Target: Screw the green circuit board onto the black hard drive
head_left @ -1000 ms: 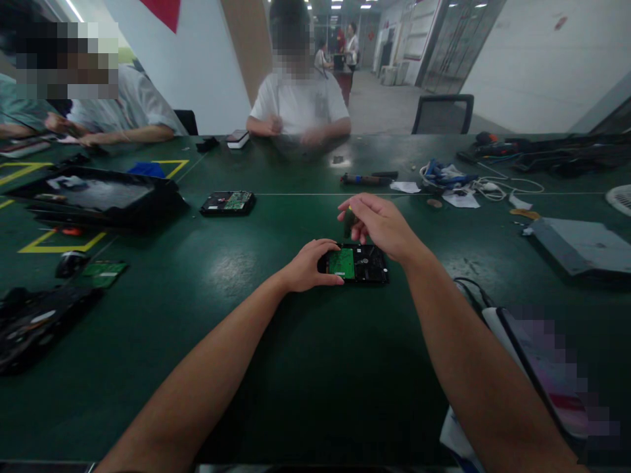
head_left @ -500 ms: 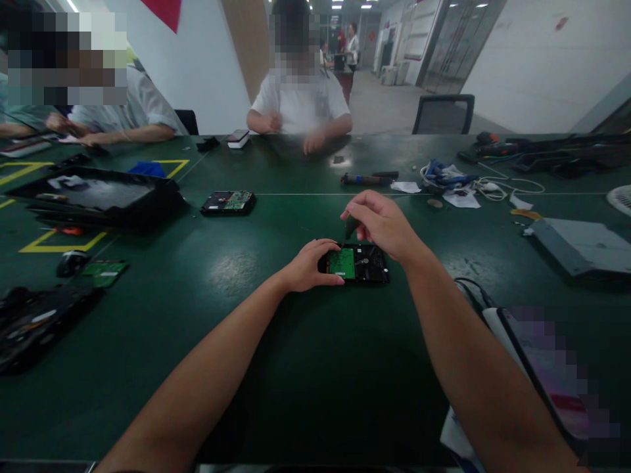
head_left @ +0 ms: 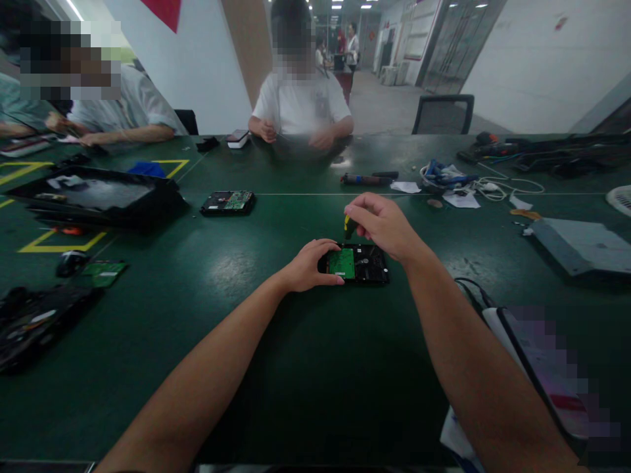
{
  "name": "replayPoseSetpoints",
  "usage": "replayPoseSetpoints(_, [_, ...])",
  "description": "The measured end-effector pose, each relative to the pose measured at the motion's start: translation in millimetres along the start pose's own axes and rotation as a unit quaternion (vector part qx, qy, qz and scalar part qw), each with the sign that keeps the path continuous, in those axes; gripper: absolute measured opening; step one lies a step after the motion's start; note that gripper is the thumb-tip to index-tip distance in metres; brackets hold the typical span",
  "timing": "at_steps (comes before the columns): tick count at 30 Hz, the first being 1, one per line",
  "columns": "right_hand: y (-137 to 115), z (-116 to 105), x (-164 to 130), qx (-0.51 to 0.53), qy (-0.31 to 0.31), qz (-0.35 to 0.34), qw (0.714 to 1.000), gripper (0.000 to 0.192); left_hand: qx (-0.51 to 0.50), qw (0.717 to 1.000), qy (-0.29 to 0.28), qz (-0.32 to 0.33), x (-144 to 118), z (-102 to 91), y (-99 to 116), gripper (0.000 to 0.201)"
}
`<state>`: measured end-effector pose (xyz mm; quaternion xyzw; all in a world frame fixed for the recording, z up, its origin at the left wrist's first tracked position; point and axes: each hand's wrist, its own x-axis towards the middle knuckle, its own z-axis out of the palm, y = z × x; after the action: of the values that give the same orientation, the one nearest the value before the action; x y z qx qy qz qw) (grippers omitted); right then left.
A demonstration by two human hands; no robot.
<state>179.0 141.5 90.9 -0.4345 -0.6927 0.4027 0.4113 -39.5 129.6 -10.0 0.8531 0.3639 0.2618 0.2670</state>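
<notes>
A hard drive (head_left: pixel 371 265) lies flat on the green table, its green circuit board facing up. My left hand (head_left: pixel 311 265) grips the drive's left end, thumb along the near edge and fingers on the far edge. Above the far edge, my right hand (head_left: pixel 378 223) pinches the yellow and black handle of a screwdriver (head_left: pixel 350 226), held upright. Its tip comes down near the drive's far edge by the board; the exact contact point is too small to make out.
Another hard drive (head_left: pixel 228 203) lies to the far left, near a black tray (head_left: pixel 167 190). On the right are a phone (head_left: pixel 537 368), a grey metal box (head_left: pixel 579 246) and bundled cables (head_left: pixel 446 174). A person (head_left: pixel 300 105) sits opposite; others sit at the left.
The screwdriver has turned in my right hand, so its yellow side now shows. My left hand and the hard drive stay put. The person opposite has shifted their hands.
</notes>
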Motion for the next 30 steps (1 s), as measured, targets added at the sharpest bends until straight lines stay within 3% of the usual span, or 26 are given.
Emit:
replayPoseSetpoints(11, [-0.4,3.8,1.1,0.084,-0.047,0.014,0.995,0.027,-0.001,1.000,0.000,-0.007,-0.7,0.5,-0.9,0.076])
replayPoseSetpoints(20, [2.7,-0.2,0.5,0.020,0.009,-0.004,1.000,0.019,0.004,1.000,-0.003,-0.001,-0.6,-1.6,2.6,0.075])
replayPoseSetpoints(30, [0.5,3.0,1.3,0.089,-0.051,0.009,0.995,0.029,0.002,1.000,0.001,-0.002,0.3,1.5,-1.5,0.075])
